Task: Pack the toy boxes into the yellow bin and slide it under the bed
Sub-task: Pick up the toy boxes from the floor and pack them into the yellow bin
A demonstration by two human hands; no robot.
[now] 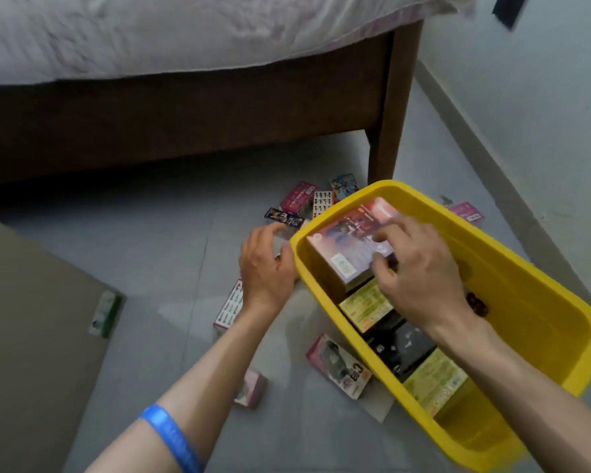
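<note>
The yellow bin (539,302) sits on the floor at the right, near the bed's leg. Along its left wall lie several toy boxes: a pink one (348,244) at the far end, then a yellow-green box (367,307), a black box (403,346) and another yellow-green box (435,380). My right hand (417,271) rests over the bin with its fingertips on the pink box. My left hand (267,264) is just outside the bin's left rim, fingers curled; whether it holds something I cannot tell. More toy boxes (301,198) lie scattered on the floor.
A brown wooden bed (185,124) with a pale cover spans the top; its leg (386,131) stands just behind the bin. A large cardboard sheet (31,336) lies at the left. Loose boxes (338,365) lie around the bin. A wall runs along the right.
</note>
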